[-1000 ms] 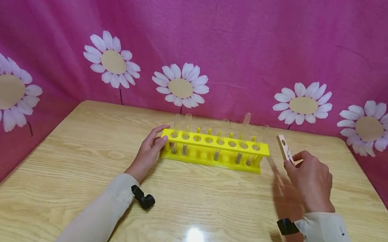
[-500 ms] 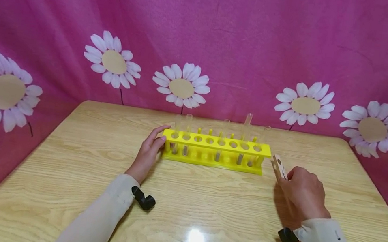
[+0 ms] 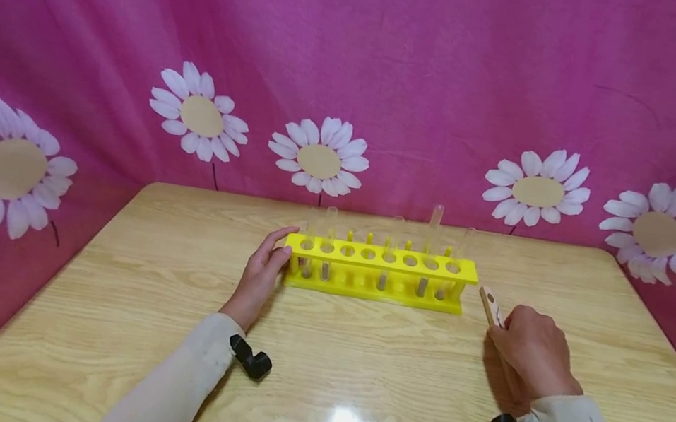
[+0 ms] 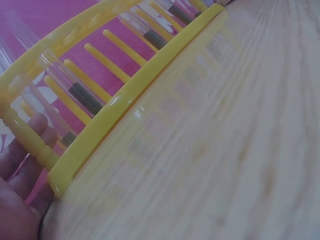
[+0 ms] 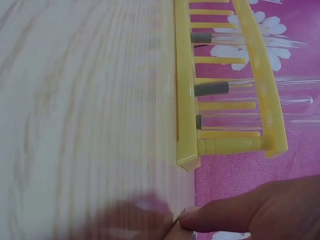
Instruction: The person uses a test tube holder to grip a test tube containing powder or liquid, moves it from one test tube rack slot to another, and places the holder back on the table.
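Observation:
A yellow test tube rack (image 3: pixel 357 263) stands on the table in the head view. Several clear test tubes (image 3: pixel 435 224) sit upright in it, with dark grey matter (image 4: pixel 85 98) at the bottom of those seen in the left wrist view. My left hand (image 3: pixel 259 275) grips the rack's left end, thumb in front and fingers reaching behind the post. To the right of the rack, my right hand (image 3: pixel 534 347) pinches a wooden test tube holder (image 3: pixel 493 306), held low over the table. The holder's tip is close to the rack's right end, apart from it; my hand hides its rear part.
The wood-grain table (image 3: pixel 357 356) reaches back to a magenta cloth (image 3: pixel 420 72) printed with white flowers. Yellow pegs (image 3: pixel 369 239) rise along the back of the rack. Between the tubes, some rack holes (image 3: pixel 348 251) hold nothing.
My right hand has come down toward the table with the wooden test tube holder. The left hand stays on the rack. The head view has tilted slightly up.

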Action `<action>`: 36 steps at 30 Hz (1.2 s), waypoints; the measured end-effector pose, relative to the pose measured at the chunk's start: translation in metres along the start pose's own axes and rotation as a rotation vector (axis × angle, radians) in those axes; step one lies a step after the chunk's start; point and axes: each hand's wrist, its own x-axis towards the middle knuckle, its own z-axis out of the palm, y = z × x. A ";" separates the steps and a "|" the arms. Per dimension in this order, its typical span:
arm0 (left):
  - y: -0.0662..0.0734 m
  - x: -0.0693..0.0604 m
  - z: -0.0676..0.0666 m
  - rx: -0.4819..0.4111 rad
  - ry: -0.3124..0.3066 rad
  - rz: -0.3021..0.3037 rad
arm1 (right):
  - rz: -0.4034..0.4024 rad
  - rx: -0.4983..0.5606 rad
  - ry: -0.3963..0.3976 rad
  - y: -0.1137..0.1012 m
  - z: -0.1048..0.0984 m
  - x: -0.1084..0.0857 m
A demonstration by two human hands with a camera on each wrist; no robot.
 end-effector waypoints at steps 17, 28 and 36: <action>0.021 -0.010 0.003 -0.002 -0.017 -0.043 | -0.033 -0.063 0.058 -0.010 -0.010 -0.017; 0.063 -0.009 0.002 0.063 -0.034 -0.039 | -0.193 -0.030 0.233 -0.042 -0.023 -0.036; 0.079 -0.003 -0.014 0.517 -0.005 0.068 | -0.265 -0.016 0.306 -0.057 -0.025 -0.049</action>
